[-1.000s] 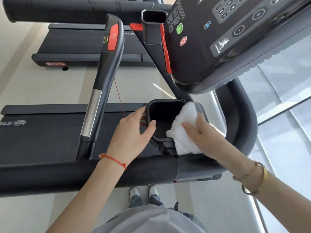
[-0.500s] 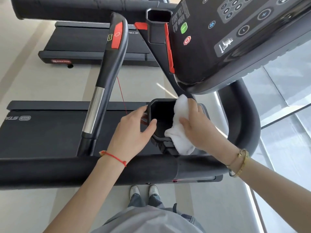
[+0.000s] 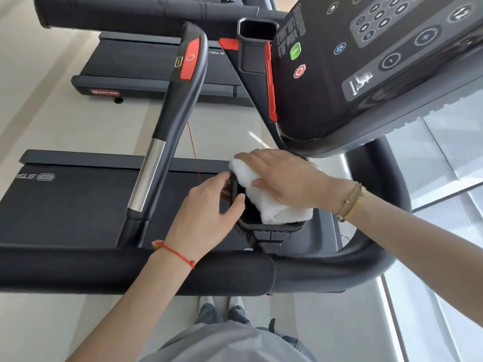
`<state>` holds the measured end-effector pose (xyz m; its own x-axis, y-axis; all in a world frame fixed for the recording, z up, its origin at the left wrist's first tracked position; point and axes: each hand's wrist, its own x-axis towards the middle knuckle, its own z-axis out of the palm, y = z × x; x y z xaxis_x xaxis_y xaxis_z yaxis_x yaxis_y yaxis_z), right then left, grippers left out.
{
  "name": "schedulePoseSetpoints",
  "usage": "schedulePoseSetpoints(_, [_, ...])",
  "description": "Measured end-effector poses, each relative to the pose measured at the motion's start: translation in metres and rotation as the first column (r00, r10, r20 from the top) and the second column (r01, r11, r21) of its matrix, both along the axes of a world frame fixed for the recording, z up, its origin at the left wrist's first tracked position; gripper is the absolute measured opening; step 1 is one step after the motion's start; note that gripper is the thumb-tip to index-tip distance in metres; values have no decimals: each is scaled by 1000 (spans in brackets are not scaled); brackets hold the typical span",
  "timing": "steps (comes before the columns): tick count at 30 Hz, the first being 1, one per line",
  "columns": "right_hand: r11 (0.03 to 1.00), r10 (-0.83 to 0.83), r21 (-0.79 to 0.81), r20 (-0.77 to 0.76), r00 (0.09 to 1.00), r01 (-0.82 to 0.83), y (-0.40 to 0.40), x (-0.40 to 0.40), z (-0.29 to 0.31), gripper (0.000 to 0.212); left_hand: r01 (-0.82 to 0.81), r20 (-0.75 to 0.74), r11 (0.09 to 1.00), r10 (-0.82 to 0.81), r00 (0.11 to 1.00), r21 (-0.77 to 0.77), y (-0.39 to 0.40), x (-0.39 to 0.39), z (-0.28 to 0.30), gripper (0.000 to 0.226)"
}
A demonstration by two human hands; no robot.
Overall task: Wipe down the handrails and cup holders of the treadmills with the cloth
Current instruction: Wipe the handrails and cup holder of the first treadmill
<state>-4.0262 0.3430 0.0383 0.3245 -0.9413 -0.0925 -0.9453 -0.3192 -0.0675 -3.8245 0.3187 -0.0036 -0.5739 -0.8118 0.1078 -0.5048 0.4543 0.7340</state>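
- Wiping a cup holder is the step in hand, judged from the cloth laid over its mouth; the handrails look to be still ahead or already passed, which cannot be told.
- Near edge: the person's grey top and two shoes on the pale floor (image 3: 65, 322), directly below the hands.
- Padded front handrail (image 3: 78, 270): runs left to right across the near scene, curving up on the right into a bare dark tube; both forearms reach over it.
- Left hand (image 3: 206, 212): red cord at the wrist, fingers and thumb curled round the left rim of the cup holder, steadying it.
- Cup holder (image 3: 269, 227): black, squarish, fixed just beyond the front handrail; only its near rim and a dark strip of its inside show.
- Cloth (image 3: 271, 202): white, bunched, draped over the right and far part of the cup holder, touching its rim.
- Right hand (image 3: 285, 176): bracelets at the wrist, fingers straight and spread flat on top of the cloth, pressing it down.
- Next move, as a judgement: push the cloth down inside and sweep round the walls and rim, left hand shifting clear of the wiped side.
- Side grip bar (image 3: 167, 121): left of the hands, black with a silver band and red panel; a thin red cord hangs beside it.
- Console (image 3: 366, 74): overhangs the right hand closely and may crowd its far sweep.
- Second cup holder (image 3: 257, 32): far, left of the console, untouched.
- Neighbouring treadmill (image 3: 146, 71): far left, well apart.
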Motion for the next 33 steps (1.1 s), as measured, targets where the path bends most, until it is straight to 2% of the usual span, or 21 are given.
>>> schedulePoseSetpoints(3, [998,46,-44,-91,995,-50,-8,9,-5,55,-10,1,1000,10,1000,0,0,0,0,30])
schedulePoseSetpoints(7, [998,-20,-68,-36,999,17,6,-1,-4,56,-5,-10,1000,5,1000,15,0,0,-1,40])
schedulePoseSetpoints(10, [993,-104,-50,-3,995,104,28,-7,-4,69,-1,-11,1000,2,1000,22,-1,1,-2,53])
schedulePoseSetpoints(11, [987,-157,-31,59,986,159,37,-9,-4,73,-1,-9,1000,1,1000,17,-2,1,-3,54])
schedulePoseSetpoints(13, [943,-330,61,269,905,326,54,-8,-5,78,1,-3,1000,-1,1000,8,-2,0,-3,56])
schedulePoseSetpoints(16, [815,-570,251,506,647,522,71,-2,-12,71,7,-8,1000,-7,1000,-6,-1,0,-2,52])
schedulePoseSetpoints(18, [767,-621,277,550,559,579,77,1,-14,58,11,-12,1000,-11,1000,-9,-1,1,-1,48])
schedulePoseSetpoints(21, [745,-635,282,579,512,605,86,-4,-8,47,20,-7,1000,-20,1000,-12,-2,1,1,46])
schedulePoseSetpoints(24, [805,-547,216,629,553,552,103,-9,4,35,30,-5,1000,-30,1000,-9,-2,2,1,45])
schedulePoseSetpoints(27, [906,-393,156,656,645,393,122,-9,16,42,39,4,999,-39,999,-1,-2,2,1,46])
schedulePoseSetpoints(30, [958,-287,203,639,714,203,133,-14,25,51,50,9,999,-50,999,19,-2,3,3,43])
schedulePoseSetpoints(33, [952,-240,297,563,791,78,132,-11,29,49,30,-24,998,-29,999,53,-2,5,4,36])
